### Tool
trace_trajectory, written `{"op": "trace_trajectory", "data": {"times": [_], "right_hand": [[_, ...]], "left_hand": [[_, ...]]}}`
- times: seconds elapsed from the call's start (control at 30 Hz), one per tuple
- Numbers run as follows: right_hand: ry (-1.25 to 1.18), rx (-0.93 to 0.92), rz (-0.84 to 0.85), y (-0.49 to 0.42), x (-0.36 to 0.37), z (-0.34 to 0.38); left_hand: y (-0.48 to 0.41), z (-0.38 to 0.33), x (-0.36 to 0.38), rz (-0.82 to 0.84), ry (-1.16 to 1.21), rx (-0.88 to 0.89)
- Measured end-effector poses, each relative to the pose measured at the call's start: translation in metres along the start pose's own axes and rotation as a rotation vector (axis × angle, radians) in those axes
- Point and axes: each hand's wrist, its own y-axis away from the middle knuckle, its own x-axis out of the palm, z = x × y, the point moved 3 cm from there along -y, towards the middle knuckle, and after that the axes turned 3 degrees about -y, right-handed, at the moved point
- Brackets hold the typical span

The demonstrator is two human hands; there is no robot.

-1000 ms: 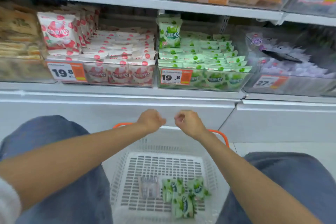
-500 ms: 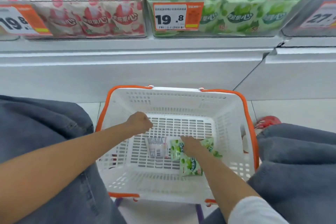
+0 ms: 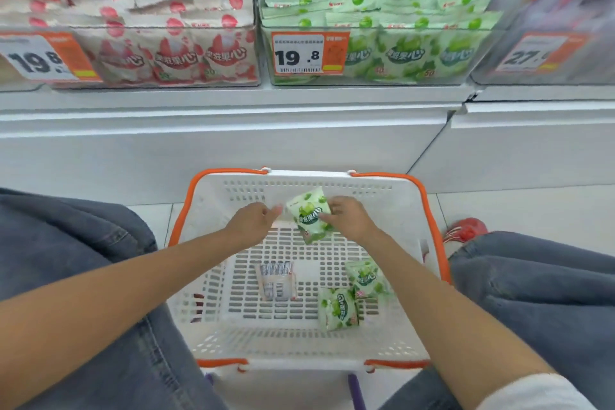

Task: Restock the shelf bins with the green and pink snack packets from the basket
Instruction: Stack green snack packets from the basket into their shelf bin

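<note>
My right hand grips a green snack packet by its right side, lifted above the far end of the white basket. My left hand is curled, and its fingertips pinch the packet's left corner. Two more green packets lie on the basket floor at the right. A pale packet lies back side up in the middle. On the shelf above, the clear green-packet bin stands beside the pink-packet bin; both hold several packets.
The basket has orange handles and sits on the floor between my knees in blue jeans. A white shelf base rises right behind it. Another clear bin with a 27 price tag stands at the right. A red shoe shows beside the basket.
My right hand has lifted one green packet from the basket floor toward the far rim. My left hand moved right to meet it. The view tilted down from the shelf.
</note>
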Motion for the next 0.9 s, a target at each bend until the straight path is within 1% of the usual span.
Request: {"op": "trace_trajectory", "data": {"times": [0.03, 0.1, 0.17, 0.2, 0.27, 0.3, 0.37, 0.47, 0.6, 0.67, 0.73, 0.8, 0.9], "right_hand": [[-0.121, -0.034, -0.026, 0.007, -0.018, 0.027], [-0.321, -0.112, -0.024, 0.025, -0.046, 0.078], [-0.447, -0.178, 0.011, 0.042, -0.067, 0.121], [-0.48, -0.204, 0.026, 0.048, -0.076, 0.139], [-0.527, -0.239, 0.009, 0.051, -0.096, 0.168], [-0.555, -0.248, -0.022, 0.048, -0.107, 0.181], [-0.55, -0.286, -0.123, 0.042, -0.127, 0.21], [-0.549, -0.351, -0.293, 0.025, -0.153, 0.253], [-0.483, -0.434, -0.393, -0.01, -0.18, 0.306], [-0.5, -0.428, -0.439, -0.035, -0.186, 0.319], [-0.495, -0.391, -0.484, -0.059, -0.186, 0.325], [-0.38, -0.329, -0.512, -0.076, -0.182, 0.328], [-0.153, -0.269, -0.485, -0.095, -0.172, 0.322]], "left_hand": [[0.001, -0.014, -0.005, -0.034, 0.03, 0.041], [0.004, -0.047, -0.021, -0.101, 0.209, 0.12], [0.007, -0.081, -0.044, -0.235, 0.389, 0.235], [0.011, -0.096, -0.059, -0.337, 0.411, 0.281], [0.015, -0.12, -0.092, -0.551, 0.38, 0.339], [0.018, -0.131, -0.109, -0.63, 0.36, 0.379], [0.019, -0.151, -0.141, -0.732, 0.319, 0.469], [0.018, -0.182, -0.19, -0.822, 0.258, 0.49], [-0.004, -0.211, -0.248, -0.89, 0.118, 0.425], [-0.018, -0.217, -0.267, -0.917, 0.052, 0.382], [-0.034, -0.218, -0.279, -0.887, 0.085, 0.373], [-0.046, -0.215, -0.284, -0.847, 0.117, 0.346], [-0.057, -0.209, -0.283, -0.879, 0.118, 0.318]]}}
